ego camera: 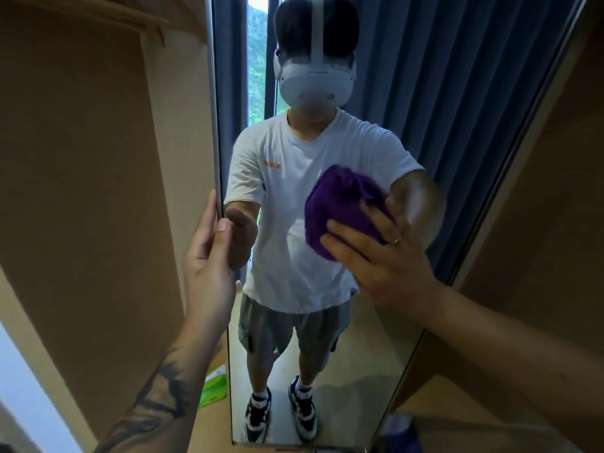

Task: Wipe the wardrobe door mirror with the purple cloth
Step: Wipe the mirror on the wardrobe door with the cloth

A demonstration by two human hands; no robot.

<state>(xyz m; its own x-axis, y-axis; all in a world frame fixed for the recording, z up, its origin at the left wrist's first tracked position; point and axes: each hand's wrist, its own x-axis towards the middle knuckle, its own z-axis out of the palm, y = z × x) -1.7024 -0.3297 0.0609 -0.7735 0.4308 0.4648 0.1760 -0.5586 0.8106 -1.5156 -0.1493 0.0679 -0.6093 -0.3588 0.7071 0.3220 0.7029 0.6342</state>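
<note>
A person wipes the wardrobe door mirror, the right hand pressing a bunched purple cloth flat-fingered against the glass at mid-height, toward the mirror's right side. The left hand grips the mirror's left edge, fingers curled round it, steadying the door. The wipe appears under way; next, the cloth likely needs sweeping across the glass above and below, which looks unsmeared
</note>
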